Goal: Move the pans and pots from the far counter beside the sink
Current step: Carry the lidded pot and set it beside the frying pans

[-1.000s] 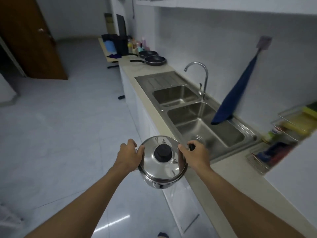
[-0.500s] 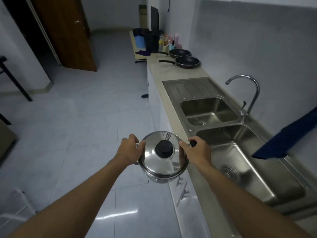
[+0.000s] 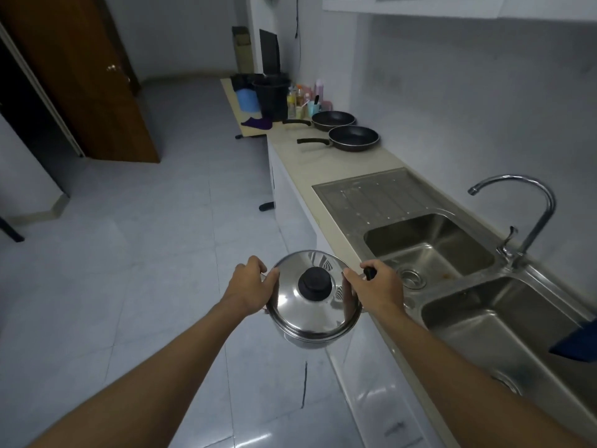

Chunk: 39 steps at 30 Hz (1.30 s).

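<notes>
I hold a lidded steel pot (image 3: 311, 297) out in front of me at the lower centre of the frame, over the floor (image 3: 145, 253) and just left of the worktop (image 3: 323, 163) edge. My left hand (image 3: 248, 287) has its fingers (image 3: 255, 263) curled shut around the pot's left side handle, thumb resting against the rim of the lid (image 3: 290, 315). My right hand (image 3: 379, 287) is closed on the right handle, whose dark end shows just above the knuckles, with the thumb pressing on the lid's edge. I judge the two-handed grip and the thumbs are there to keep the pot level and stop the lid sliding while it is carried; the lid's black knob (image 3: 315, 283) sits untouched between my hands.

At right of the frame lies the double sink (image 3: 429, 250) with its drainboard (image 3: 371, 192) and tap (image 3: 523, 215). Beyond it, at upper centre, two black pans (image 3: 353, 138) rest on the far stretch of worktop, handles pointing left toward the open floor, where they seem easy to seize. Behind them stand bottles (image 3: 300, 100) and a black bucket (image 3: 273, 95).

With one pot in hand and both pans not yet shifted, I judge the task well short of done.
</notes>
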{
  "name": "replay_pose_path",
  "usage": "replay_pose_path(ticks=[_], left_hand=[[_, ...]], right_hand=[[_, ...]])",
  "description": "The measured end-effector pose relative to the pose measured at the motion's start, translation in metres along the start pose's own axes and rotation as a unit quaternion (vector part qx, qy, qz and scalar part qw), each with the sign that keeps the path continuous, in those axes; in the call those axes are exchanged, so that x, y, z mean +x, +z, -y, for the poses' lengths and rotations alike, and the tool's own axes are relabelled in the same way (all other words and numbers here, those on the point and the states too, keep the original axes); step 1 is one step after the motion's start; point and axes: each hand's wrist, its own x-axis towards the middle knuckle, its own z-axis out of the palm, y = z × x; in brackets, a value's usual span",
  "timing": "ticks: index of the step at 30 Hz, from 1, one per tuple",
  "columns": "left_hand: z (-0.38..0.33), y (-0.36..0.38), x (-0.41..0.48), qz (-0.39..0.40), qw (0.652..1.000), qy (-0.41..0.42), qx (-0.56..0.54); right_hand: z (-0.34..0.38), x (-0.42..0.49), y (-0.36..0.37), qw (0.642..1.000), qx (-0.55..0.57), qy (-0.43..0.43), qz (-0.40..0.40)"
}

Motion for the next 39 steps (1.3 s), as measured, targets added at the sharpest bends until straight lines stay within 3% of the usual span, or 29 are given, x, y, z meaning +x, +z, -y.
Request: replay_pose_path(ticks=[14,25,39], left_hand=[[0.020,-0.023,0.241,0.015,0.999,0.049,0.001],[-0.008,-0.025,0.456,0.036,0.996,0.074,0.026],[-0.072,0.023,0.700,0.159,0.968,0.193,0.023]], right_hand=[[0.066,0.181,0.106,1.000,0.005,0.017,-0.025],[0.098,0.358,0.165,0.997,0.003,0.047,-0.054],[0.099,0.530,0.204,0.972,0.006,0.142,-0.186]])
